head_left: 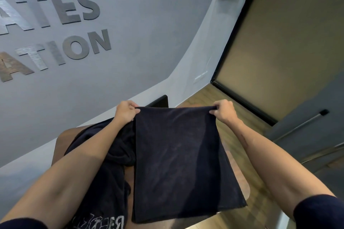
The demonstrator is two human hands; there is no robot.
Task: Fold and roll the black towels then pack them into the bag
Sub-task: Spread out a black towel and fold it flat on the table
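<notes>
A grey wall with raised lettering (55,29) fills the view from 9 to 12 o'clock, and a wood-look floor (204,96) runs off toward 2 o'clock beside a dark-framed panel. Below us, a brown worktop (61,141) shows at 8 o'clock, mostly covered by cloth.

We hold one black towel (182,163) up in front of us, stretched by its top edge. Our left hand (126,112) pinches the corner at 11 o'clock, thumb and curled fingers closed on the hem; our right hand (223,109) pinches the corner at 1 o'clock the same way. The towel hangs flat and already looks doubled, with layered edges showing at its lower end near 6 o'clock. A heap of more dark towels (111,150) lies crumpled on the worktop at 8 o'clock, under our left forearm. Printed dark fabric (98,221) shows at 7 o'clock; we cannot tell whether it is the bag.

We judge this to be the folding step, early in the task. Next we would need to bring the two pinched corners together or lay the towel down flat, keeping the edges aligned before rolling.
</notes>
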